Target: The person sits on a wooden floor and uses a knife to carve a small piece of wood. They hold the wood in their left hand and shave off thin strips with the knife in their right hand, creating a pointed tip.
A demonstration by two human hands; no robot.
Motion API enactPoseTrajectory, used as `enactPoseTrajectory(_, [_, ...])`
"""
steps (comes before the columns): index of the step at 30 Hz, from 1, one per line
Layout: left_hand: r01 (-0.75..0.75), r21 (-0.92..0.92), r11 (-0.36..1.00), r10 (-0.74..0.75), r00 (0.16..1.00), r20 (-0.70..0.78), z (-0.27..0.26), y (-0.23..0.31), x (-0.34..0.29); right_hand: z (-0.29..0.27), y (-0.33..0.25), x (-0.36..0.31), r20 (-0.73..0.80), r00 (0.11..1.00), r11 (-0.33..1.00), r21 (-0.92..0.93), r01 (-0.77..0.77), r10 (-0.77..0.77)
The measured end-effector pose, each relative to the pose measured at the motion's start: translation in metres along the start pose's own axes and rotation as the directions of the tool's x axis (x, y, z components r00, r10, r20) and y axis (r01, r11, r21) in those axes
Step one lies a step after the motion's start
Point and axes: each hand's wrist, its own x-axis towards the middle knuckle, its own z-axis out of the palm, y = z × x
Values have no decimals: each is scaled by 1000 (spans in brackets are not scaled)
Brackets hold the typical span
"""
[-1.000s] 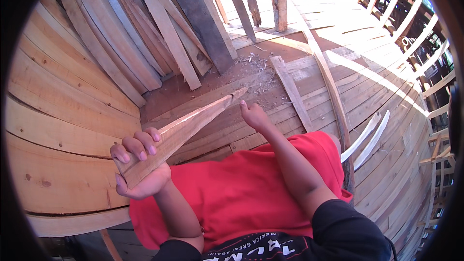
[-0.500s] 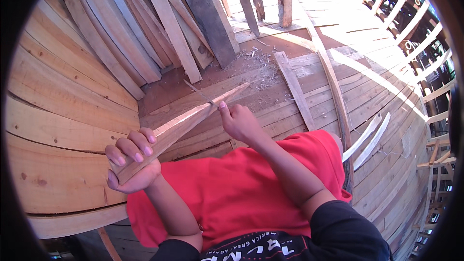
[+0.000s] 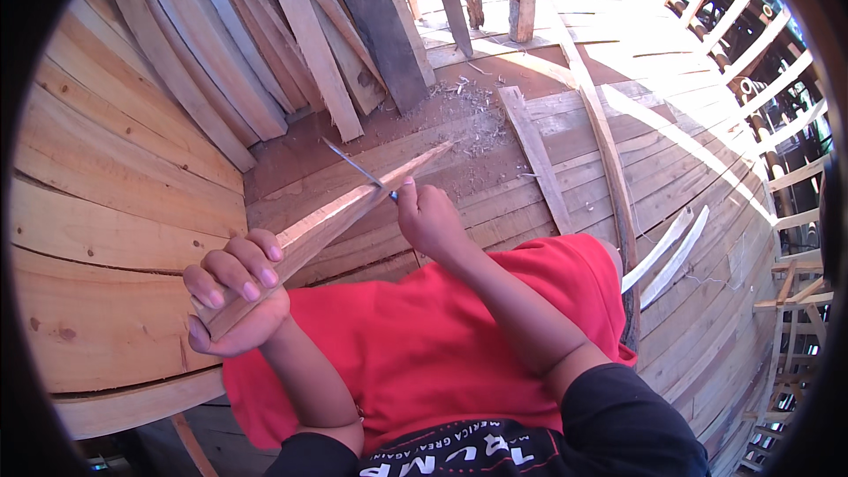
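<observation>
A long piece of wood (image 3: 340,216) tapers to a point at its far right end and lies slanted before me. My left hand (image 3: 237,291) is closed around its thick near end, fingers over the top and thumb beneath. In my right hand (image 3: 430,219) is a knife (image 3: 358,166), its handle mostly hidden in the fist. The thin blade crosses the upper edge of the wood, pointing up and left. Along that edge runs a paler, freshly cut face.
Wood shavings (image 3: 477,106) litter the plank floor (image 3: 707,327). Several boards (image 3: 300,35) lean at the upper left beside a plank wall (image 3: 115,212). A loose board (image 3: 536,155), a long batten (image 3: 601,124) and two white curved strips (image 3: 676,256) lie to the right.
The knife blade shows more plainly against the floor now. Both hands and the wood sit slightly further left in the picture, as the whole view has shifted a little. Both grips stay the same.
</observation>
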Motion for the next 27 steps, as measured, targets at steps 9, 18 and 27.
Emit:
enactPoseTrajectory(9, [-26, -15, 1000, 25, 996, -88, -17, 0, 2, 0, -3, 4, 13, 1000, 997, -76, 13, -12])
enactPoseTrajectory(18, [-4, 1, 1000, 4, 998, -59, 10, -4, 3, 3, 43, 37, -160, 986, 998, -51, -44, 36])
enactPoseTrajectory(27, [-1, -14, 1000, 1, 1000, -30, 16, -4, 3, 5, 37, 27, -183, 983, 1000, -6, -17, 16])
